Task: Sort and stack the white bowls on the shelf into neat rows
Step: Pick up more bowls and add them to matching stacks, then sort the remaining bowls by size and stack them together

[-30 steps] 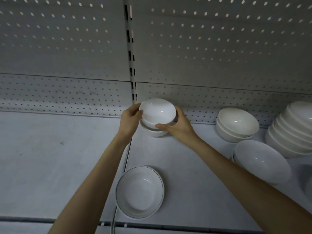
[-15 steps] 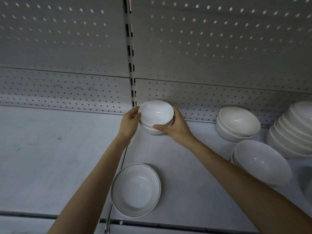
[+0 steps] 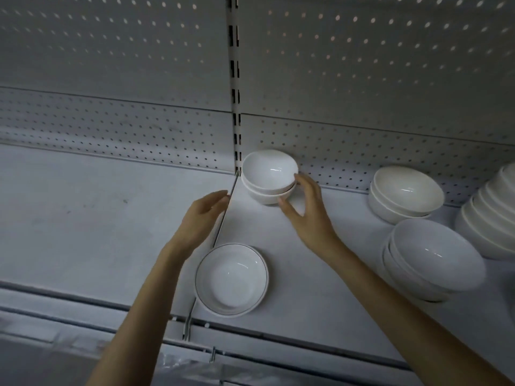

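Pegboard-backed shelf (image 3: 83, 218) is carrying a stack of two bowls (image 3: 267, 176); left hand (image 3: 200, 218) is hovering open, right hand (image 3: 309, 215) is hanging open just beside it.

The tall stack of bowls (image 3: 493, 218) at the far right is cut off by the picture's edge, its count unclear. In the small stack (image 3: 267, 174) the lower bowl (image 3: 264, 197) shows only as a strip of wall (the top one fills it), and the right hand (image 3: 309, 218) covers its right side; whether the fingers (image 3: 302, 181) touch it cannot be told. Along the bottom edge the clear plastic (image 3: 189, 369) is blurred.
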### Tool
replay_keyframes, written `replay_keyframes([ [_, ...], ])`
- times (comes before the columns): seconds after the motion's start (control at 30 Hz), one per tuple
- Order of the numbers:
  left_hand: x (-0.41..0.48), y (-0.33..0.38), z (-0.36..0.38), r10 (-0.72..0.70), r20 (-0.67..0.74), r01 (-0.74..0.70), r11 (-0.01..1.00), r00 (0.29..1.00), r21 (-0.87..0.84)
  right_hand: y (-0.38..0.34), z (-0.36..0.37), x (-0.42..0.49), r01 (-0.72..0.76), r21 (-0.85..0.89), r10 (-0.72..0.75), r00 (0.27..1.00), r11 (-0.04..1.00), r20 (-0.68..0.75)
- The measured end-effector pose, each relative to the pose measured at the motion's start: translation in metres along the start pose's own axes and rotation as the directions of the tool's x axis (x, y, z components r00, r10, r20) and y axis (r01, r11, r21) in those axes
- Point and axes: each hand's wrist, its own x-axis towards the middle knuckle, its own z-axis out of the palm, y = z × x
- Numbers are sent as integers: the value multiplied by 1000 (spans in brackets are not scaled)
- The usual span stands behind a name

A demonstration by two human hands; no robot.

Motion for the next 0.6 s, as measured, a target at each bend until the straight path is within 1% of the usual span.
replay_keyframes([
  [0.03, -15, -6, -4, -15, -52, 14, 999, 999, -37, 0, 1, -15, 13, 28, -13, 1000, 1000, 19],
  [0.07, -31, -9, -6, -40, -98, 31, 996, 994, -89, 1, 3, -30, -7, 51, 4, 998, 999, 62],
  [0.17, -73, -21, -2, -111, -199, 68, 975, 974, -213, 1, 9, -70, -105, 108, 75, 964, 989, 255],
  [0.23, -93, -25, 6, -133, -249, 81, 975, 959, -208, -4, 11, -89, -157, 96, 113, 927, 983, 358],
  [0.33, -114, -26, 21, -124, -269, 59, 970, 955, -236, -10, 10, -102, -259, 44, 209, 856, 965, 472],
  [0.43, -124, -31, 28, -171, -317, 68, 947, 933, -313, -16, 7, -106, -250, -19, 225, 829, 968, 511],
  [0.5, -127, -34, 29, -211, -366, 75, 933, 906, -352, -19, 6, -109, -205, -15, 183, 838, 979, 515],
  [0.6, -132, -34, 32, -224, -401, 73, 931, 888, -357, -20, 9, -111, -117, 0, 102, 863, 993, 495],
])
